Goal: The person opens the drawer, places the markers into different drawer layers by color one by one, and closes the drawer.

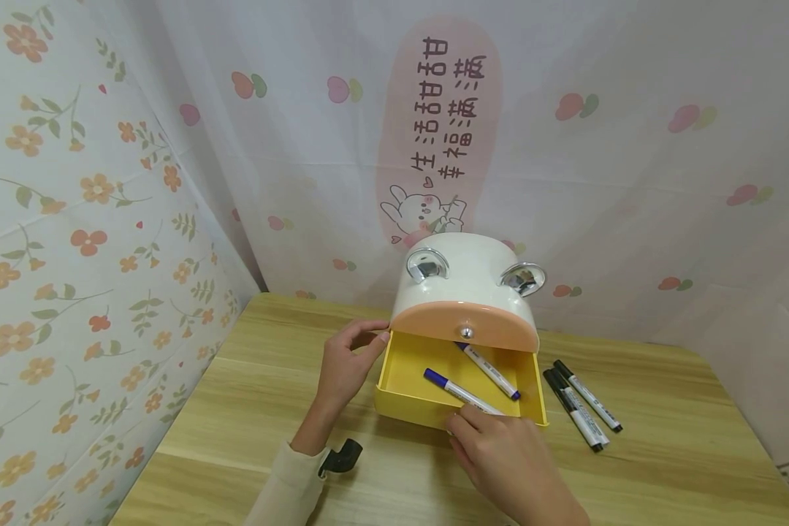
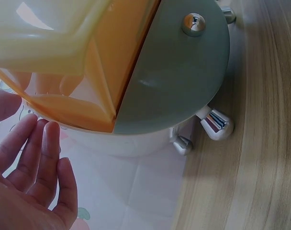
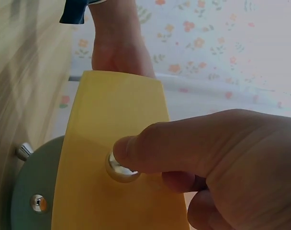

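A rounded white storage box (image 1: 463, 274) stands at the back of the table, its yellow drawer (image 1: 408, 405) pulled out. Two blue-capped markers (image 1: 462, 392) lie inside that drawer. My right hand (image 1: 506, 456) is at the drawer's front; in the right wrist view its thumb rests on the round metal knob (image 3: 119, 172), with the other fingers curled and partly hidden. Beside the box, at the drawer's left side, is my left hand (image 1: 350, 365), fingers loosely bent and holding nothing. Below the yellow drawer, a grey-green front (image 2: 179, 72) with its own knob shows in the left wrist view.
Black-capped markers (image 1: 575, 409) lie on the wooden table (image 1: 256, 409) to the right of the box. An orange front panel (image 1: 434, 321) and two shiny ear-like parts (image 1: 427, 264) sit above the drawer. A patterned curtain (image 1: 302, 146) hangs behind.
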Demonstrator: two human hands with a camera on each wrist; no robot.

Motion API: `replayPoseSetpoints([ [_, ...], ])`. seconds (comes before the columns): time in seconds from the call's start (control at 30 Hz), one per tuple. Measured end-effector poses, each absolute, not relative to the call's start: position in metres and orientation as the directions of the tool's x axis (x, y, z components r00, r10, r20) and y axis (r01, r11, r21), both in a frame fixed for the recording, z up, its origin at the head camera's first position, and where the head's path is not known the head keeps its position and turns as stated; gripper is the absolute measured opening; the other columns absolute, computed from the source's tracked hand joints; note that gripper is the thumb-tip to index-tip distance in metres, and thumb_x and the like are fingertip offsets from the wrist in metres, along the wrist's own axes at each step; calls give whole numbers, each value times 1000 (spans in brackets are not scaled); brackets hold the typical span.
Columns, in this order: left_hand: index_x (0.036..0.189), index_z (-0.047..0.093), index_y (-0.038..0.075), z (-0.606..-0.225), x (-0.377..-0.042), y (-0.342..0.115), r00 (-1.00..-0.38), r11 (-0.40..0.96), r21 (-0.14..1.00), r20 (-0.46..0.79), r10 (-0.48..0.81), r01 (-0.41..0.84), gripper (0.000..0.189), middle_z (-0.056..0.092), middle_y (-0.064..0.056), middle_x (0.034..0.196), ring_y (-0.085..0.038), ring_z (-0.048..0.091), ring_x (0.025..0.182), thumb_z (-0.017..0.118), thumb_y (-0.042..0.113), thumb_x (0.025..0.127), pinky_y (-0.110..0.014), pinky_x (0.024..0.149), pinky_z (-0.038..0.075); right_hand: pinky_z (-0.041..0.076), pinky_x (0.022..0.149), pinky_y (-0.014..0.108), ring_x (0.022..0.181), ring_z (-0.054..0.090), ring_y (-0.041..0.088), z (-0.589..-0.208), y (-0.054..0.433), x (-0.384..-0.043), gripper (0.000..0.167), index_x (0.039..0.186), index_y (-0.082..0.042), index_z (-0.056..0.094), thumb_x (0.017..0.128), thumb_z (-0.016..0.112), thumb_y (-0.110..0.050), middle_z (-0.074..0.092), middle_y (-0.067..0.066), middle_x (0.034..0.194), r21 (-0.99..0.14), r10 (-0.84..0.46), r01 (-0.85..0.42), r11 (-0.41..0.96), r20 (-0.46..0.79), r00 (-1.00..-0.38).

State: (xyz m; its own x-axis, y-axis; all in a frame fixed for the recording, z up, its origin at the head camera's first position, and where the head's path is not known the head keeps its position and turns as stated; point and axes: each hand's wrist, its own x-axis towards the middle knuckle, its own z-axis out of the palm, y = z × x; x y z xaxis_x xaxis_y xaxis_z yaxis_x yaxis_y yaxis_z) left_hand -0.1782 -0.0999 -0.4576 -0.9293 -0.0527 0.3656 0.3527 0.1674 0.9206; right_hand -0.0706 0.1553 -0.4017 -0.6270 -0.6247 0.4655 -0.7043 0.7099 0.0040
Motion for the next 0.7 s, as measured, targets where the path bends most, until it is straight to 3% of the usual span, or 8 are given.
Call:
replayPoseSetpoints([
  [0.13,119,84,15,-458,-179,-100,-930,164,922,364,-54,351,17,79,-1,112,-25,76,100,81,19,102,-55,93,63,42,49,22,58,55,7,-403,155,-71,31,93,-19,71,79,98,-14,65,-10,85,17,-625,-710,704,489,-609],
  [0.37,118,84,14,-457,-179,-100,-926,164,918,374,-52,362,17,79,-1,112,-25,76,98,81,17,102,-57,92,62,41,50,20,59,52,6,-403,156,-72,29,95,-20,73,81,98,-16,67,-11,86,-6,-611,-688,726,454,-649],
  [0.7,119,84,14,-457,-178,-99,-927,162,920,370,-53,358,17,80,-1,112,-24,76,98,81,17,102,-58,93,62,39,47,22,61,63,10,-407,159,-76,31,98,-19,75,77,97,-11,66,-10,87,3,-619,-722,692,517,-591],
])
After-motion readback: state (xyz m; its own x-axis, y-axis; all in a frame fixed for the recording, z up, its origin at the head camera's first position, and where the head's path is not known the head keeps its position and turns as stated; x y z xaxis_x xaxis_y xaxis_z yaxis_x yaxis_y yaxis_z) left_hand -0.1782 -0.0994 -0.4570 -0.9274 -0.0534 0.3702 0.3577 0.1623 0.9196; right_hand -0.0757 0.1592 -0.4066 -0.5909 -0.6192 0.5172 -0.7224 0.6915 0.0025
